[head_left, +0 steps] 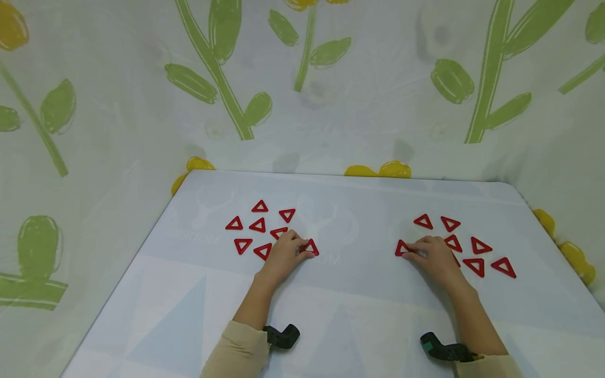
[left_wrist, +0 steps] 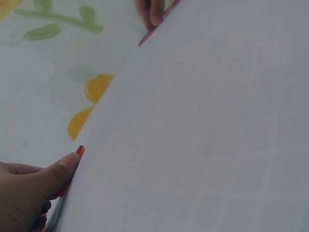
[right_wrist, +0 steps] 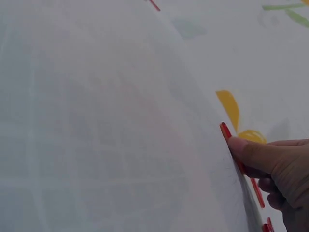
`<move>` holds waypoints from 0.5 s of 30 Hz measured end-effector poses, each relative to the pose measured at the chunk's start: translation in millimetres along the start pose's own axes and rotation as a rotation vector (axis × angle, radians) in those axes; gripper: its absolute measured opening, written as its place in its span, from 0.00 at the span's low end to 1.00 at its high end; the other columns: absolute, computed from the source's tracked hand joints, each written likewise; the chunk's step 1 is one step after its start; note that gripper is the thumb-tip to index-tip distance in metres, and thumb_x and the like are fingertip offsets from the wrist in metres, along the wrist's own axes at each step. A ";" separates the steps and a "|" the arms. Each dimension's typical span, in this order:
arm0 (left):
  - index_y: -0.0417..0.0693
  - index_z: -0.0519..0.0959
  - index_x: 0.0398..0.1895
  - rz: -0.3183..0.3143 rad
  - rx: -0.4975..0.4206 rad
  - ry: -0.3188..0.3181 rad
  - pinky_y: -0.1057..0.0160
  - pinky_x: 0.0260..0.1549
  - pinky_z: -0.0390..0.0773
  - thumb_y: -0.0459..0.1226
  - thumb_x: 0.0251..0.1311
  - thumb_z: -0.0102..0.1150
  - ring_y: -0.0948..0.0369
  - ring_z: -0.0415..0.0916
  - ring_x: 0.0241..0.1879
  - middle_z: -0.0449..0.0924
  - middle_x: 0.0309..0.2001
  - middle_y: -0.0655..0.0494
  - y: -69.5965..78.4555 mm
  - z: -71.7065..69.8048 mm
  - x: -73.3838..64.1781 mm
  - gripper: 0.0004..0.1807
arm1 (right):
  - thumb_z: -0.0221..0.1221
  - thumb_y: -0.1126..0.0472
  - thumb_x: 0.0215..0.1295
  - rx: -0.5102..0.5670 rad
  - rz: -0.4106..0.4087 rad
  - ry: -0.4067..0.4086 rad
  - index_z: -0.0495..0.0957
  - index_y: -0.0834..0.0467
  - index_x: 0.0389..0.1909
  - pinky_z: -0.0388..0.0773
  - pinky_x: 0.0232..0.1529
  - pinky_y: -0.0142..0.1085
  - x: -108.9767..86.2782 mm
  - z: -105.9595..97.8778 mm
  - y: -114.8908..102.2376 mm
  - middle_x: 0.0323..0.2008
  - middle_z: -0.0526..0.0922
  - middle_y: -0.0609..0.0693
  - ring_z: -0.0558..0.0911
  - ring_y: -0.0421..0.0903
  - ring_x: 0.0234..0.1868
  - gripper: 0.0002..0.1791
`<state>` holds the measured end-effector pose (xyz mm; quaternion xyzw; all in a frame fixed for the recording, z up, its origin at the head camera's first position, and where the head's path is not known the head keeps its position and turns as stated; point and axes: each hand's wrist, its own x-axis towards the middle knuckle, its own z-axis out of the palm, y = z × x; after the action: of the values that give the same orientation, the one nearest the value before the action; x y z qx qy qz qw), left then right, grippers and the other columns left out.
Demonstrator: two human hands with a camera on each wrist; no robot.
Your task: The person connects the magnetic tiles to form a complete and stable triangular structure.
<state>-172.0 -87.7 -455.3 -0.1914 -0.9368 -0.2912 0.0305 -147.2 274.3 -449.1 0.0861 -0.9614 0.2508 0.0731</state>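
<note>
The left grip pinched a red triangle, the right grip another triangle; more triangles lay beside both

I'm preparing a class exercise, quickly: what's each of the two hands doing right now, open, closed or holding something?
Left hand: holding a red triangle, pinched with the thumb.
Right hand: pinching a second red triangle.

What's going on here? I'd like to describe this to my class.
At a pale table, a person's left hand pinches one red triangle, and their right hand pinches a second red triangle. The two pieces are apart from each other. More triangles lie loosely spread in a left group by the left hand and a right group by the right hand.
</note>
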 end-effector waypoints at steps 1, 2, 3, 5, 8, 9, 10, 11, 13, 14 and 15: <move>0.42 0.82 0.48 0.000 -0.003 0.008 0.67 0.32 0.71 0.43 0.52 0.68 0.63 0.67 0.33 0.71 0.33 0.56 -0.2 0.7 -0.1 0.22 | 0.68 0.62 0.53 0.005 -0.004 0.005 0.83 0.66 0.41 0.72 0.39 0.46 -0.2 0.9 -0.1 0.36 0.80 0.58 0.72 0.56 0.43 0.16; 0.42 0.82 0.48 0.001 -0.008 0.012 0.68 0.32 0.71 0.43 0.51 0.68 0.63 0.67 0.33 0.71 0.33 0.56 -0.5 1.3 -0.2 0.22 | 0.68 0.62 0.53 0.010 -0.008 0.008 0.84 0.66 0.41 0.72 0.39 0.46 -0.5 1.5 -0.4 0.36 0.80 0.58 0.73 0.56 0.42 0.15; 0.43 0.82 0.48 0.003 -0.009 0.016 0.68 0.32 0.71 0.44 0.51 0.68 0.63 0.67 0.33 0.72 0.33 0.56 -1.0 2.0 -0.1 0.22 | 0.68 0.62 0.53 0.015 -0.012 0.010 0.84 0.66 0.41 0.72 0.39 0.47 -0.6 1.9 -1.0 0.36 0.81 0.58 0.73 0.56 0.43 0.15; 0.42 0.82 0.49 0.016 -0.015 0.015 0.68 0.31 0.70 0.43 0.52 0.68 0.63 0.67 0.33 0.71 0.33 0.56 -1.7 2.8 -0.1 0.22 | 0.68 0.62 0.53 0.019 -0.012 0.007 0.83 0.66 0.41 0.73 0.41 0.48 -0.7 2.8 -2.1 0.37 0.80 0.59 0.73 0.57 0.43 0.15; 0.43 0.81 0.51 0.048 -0.012 -0.003 0.68 0.32 0.70 0.42 0.54 0.66 0.63 0.66 0.34 0.71 0.35 0.56 -2.8 3.1 -0.1 0.22 | 0.67 0.62 0.54 0.025 -0.011 -0.003 0.83 0.66 0.42 0.73 0.44 0.52 -0.8 3.5 -5.2 0.38 0.80 0.59 0.73 0.58 0.45 0.16; 0.43 0.81 0.52 0.058 -0.009 -0.010 0.68 0.33 0.70 0.42 0.54 0.66 0.63 0.65 0.35 0.71 0.35 0.56 -2.9 3.0 0.0 0.22 | 0.67 0.62 0.54 0.026 -0.012 -0.005 0.83 0.66 0.42 0.72 0.44 0.53 -0.7 3.9 -6.2 0.38 0.80 0.59 0.73 0.58 0.45 0.16; 0.43 0.80 0.53 0.067 -0.010 -0.018 0.67 0.33 0.70 0.42 0.55 0.65 0.63 0.65 0.36 0.71 0.36 0.56 -2.8 2.7 0.0 0.22 | 0.67 0.62 0.54 0.029 -0.016 -0.007 0.83 0.66 0.42 0.72 0.44 0.53 -0.5 4.3 -7.2 0.38 0.80 0.59 0.73 0.58 0.45 0.15; 0.44 0.80 0.53 0.073 -0.009 -0.026 0.67 0.34 0.70 0.41 0.55 0.65 0.63 0.65 0.36 0.71 0.37 0.55 -3.0 2.6 0.2 0.22 | 0.67 0.63 0.53 0.035 -0.020 -0.010 0.83 0.66 0.42 0.72 0.44 0.53 -0.6 4.5 -8.2 0.37 0.80 0.59 0.73 0.59 0.45 0.15; 0.44 0.80 0.53 0.085 -0.013 -0.037 0.67 0.34 0.71 0.41 0.56 0.64 0.62 0.65 0.37 0.71 0.37 0.55 -2.7 2.1 0.1 0.22 | 0.67 0.63 0.53 0.041 -0.028 -0.010 0.83 0.66 0.41 0.72 0.44 0.52 -0.3 4.9 -9.9 0.37 0.80 0.59 0.73 0.59 0.44 0.15; 0.44 0.79 0.54 0.083 -0.012 -0.041 0.67 0.34 0.70 0.41 0.56 0.64 0.62 0.65 0.38 0.71 0.38 0.55 -2.6 2.0 0.1 0.22 | 0.68 0.63 0.52 0.044 -0.030 -0.009 0.83 0.66 0.41 0.72 0.43 0.52 -0.1 5.3 -10.3 0.36 0.80 0.58 0.73 0.58 0.44 0.15; 0.44 0.79 0.54 0.085 -0.010 -0.042 0.67 0.34 0.70 0.42 0.56 0.64 0.62 0.65 0.38 0.71 0.38 0.55 -2.3 1.8 0.1 0.22 | 0.68 0.64 0.52 0.050 -0.034 -0.009 0.83 0.66 0.41 0.72 0.43 0.51 0.4 5.6 -10.5 0.36 0.80 0.58 0.73 0.58 0.44 0.15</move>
<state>-172.9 -88.4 -458.0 -0.2373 -0.9268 -0.2902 0.0220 -146.0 262.4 -448.9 0.1052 -0.9536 0.2733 0.0706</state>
